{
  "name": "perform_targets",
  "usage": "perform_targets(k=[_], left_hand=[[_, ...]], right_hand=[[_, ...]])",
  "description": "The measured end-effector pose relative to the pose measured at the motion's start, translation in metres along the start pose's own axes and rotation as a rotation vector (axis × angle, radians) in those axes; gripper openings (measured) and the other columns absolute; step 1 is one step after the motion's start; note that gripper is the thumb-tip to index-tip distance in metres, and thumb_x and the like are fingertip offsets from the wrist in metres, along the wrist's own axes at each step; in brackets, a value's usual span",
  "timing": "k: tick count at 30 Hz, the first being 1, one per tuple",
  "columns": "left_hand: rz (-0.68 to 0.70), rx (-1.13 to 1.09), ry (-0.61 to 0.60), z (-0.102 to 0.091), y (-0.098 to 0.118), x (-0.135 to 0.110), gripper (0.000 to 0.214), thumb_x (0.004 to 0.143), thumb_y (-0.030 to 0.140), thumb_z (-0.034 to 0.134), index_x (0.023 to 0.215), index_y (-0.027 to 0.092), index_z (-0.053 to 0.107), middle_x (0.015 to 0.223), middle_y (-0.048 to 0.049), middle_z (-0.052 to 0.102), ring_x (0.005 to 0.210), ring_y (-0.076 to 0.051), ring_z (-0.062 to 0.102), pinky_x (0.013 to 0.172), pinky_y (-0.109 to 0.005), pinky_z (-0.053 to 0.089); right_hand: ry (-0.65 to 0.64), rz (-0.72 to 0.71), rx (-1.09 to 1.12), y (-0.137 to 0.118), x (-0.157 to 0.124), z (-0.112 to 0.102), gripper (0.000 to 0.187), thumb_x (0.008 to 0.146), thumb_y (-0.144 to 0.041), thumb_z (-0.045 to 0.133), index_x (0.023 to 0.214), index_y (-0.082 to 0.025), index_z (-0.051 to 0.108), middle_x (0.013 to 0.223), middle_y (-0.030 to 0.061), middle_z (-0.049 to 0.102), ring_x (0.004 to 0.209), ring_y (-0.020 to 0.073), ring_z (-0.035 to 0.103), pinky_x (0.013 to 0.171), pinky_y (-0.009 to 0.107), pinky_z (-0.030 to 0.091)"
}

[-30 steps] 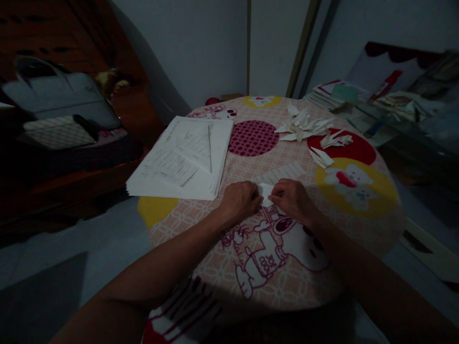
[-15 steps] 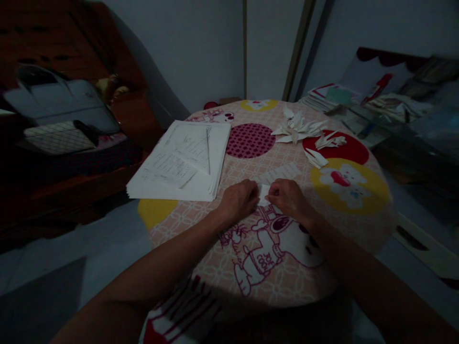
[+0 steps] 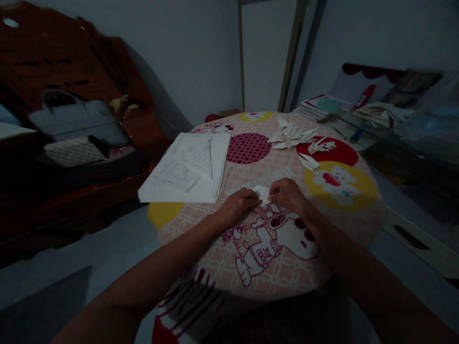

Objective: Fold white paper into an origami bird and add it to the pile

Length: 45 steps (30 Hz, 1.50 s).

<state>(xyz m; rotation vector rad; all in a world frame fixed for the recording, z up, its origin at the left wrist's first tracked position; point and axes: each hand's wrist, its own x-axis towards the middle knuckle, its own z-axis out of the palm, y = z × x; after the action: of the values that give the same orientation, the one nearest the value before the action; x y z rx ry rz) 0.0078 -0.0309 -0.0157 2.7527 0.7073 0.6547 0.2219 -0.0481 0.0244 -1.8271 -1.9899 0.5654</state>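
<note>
A small folded piece of white paper (image 3: 262, 193) lies on the round table (image 3: 355, 224), which wears a pink cloth with cartoon prints. My left hand (image 3: 239, 206) presses the paper's left side with curled fingers. My right hand (image 3: 287, 195) pinches its right side, fingers closed on it. Both hands rest on the cloth, close together, and most of the paper is hidden between them.
A thick stack of printed sheets (image 3: 190, 167) lies left of my hands. Folded white paper shapes (image 3: 291, 135) and smaller ones (image 3: 309, 161) sit at the far side. Books and clutter (image 3: 358, 107) fill a shelf on the right; a bag (image 3: 77, 119) rests on dark wooden furniture left.
The view has shifted slightly, so the table sits lower and more to the left in it. My hands stay on the small paper, the left fingers stretched a little further over it.
</note>
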Motion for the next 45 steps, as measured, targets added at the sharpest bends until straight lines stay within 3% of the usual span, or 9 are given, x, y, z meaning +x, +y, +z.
perform_targets(k=[8,12,16,20,22,27,33,45], left_hand=[[-0.036,0.020,-0.028,-0.003,0.007,0.000,0.025,0.094,0.017,0.056,0.112,0.019,0.073,0.109,-0.0094,0.069,0.100,-0.019,0.060,0.086,-0.031,0.052],[-0.051,0.033,-0.032,-0.003,0.007,0.001,0.025,0.094,0.019,0.055,0.111,0.019,0.073,0.109,-0.0094,0.069,0.099,-0.019,0.059,0.086,-0.030,0.051],[-0.051,0.029,-0.032,-0.003,0.008,0.001,0.025,0.095,0.019,0.054,0.111,0.019,0.073,0.108,-0.0094,0.068,0.098,-0.019,0.060,0.086,-0.030,0.051],[-0.035,0.034,-0.034,-0.005,0.009,0.002,0.024,0.095,0.019,0.055,0.110,0.018,0.073,0.107,-0.0095,0.069,0.098,-0.019,0.059,0.086,-0.031,0.051],[-0.032,0.036,-0.033,-0.005,0.009,0.002,0.024,0.095,0.019,0.054,0.110,0.019,0.073,0.109,-0.0095,0.069,0.099,-0.019,0.060,0.086,-0.031,0.051],[-0.011,0.061,-0.040,-0.006,0.011,0.002,0.025,0.098,0.022,0.051,0.109,0.016,0.072,0.105,-0.0106,0.069,0.097,-0.019,0.060,0.084,-0.030,0.050],[-0.006,0.122,-0.103,-0.015,0.011,-0.009,0.024,0.098,0.022,0.049,0.102,0.014,0.072,0.101,-0.0111,0.068,0.097,-0.020,0.060,0.086,-0.030,0.050],[-0.011,0.115,-0.044,-0.022,0.003,-0.033,0.023,0.096,0.018,0.049,0.099,0.015,0.072,0.099,-0.0114,0.069,0.096,-0.019,0.063,0.084,-0.030,0.054]], right_hand=[[0.008,0.021,0.184,0.021,-0.001,-0.002,0.016,0.067,-0.007,0.063,0.075,-0.015,0.075,0.063,0.0018,0.069,0.059,0.0124,0.061,0.057,0.022,0.043],[0.030,-0.012,0.087,0.015,-0.001,0.000,0.005,0.068,-0.016,0.069,0.071,-0.016,0.073,0.065,0.0024,0.069,0.060,0.0133,0.061,0.059,0.024,0.043],[0.044,-0.005,0.023,0.010,-0.001,-0.001,0.017,0.063,-0.005,0.063,0.068,-0.017,0.074,0.064,0.0018,0.070,0.061,0.0136,0.061,0.061,0.023,0.043],[0.130,-0.027,0.188,0.003,-0.005,0.001,0.015,0.067,-0.008,0.063,0.073,-0.016,0.074,0.067,0.0026,0.071,0.061,0.0139,0.062,0.060,0.023,0.044],[0.097,-0.061,0.262,-0.003,-0.006,0.005,0.014,0.069,-0.009,0.063,0.075,-0.015,0.074,0.068,0.0027,0.072,0.060,0.0132,0.062,0.058,0.022,0.044],[0.032,-0.020,0.135,-0.016,-0.003,0.012,0.014,0.066,-0.005,0.066,0.069,-0.015,0.075,0.068,0.0045,0.073,0.061,0.0135,0.063,0.060,0.023,0.043],[0.040,0.000,0.103,-0.015,-0.001,0.010,0.016,0.064,-0.003,0.066,0.066,-0.017,0.074,0.065,0.0023,0.072,0.057,0.0121,0.061,0.058,0.022,0.042],[0.035,-0.032,0.112,-0.009,0.002,0.014,0.014,0.063,-0.006,0.065,0.064,-0.017,0.073,0.064,0.0019,0.072,0.058,0.0125,0.063,0.056,0.021,0.042]])
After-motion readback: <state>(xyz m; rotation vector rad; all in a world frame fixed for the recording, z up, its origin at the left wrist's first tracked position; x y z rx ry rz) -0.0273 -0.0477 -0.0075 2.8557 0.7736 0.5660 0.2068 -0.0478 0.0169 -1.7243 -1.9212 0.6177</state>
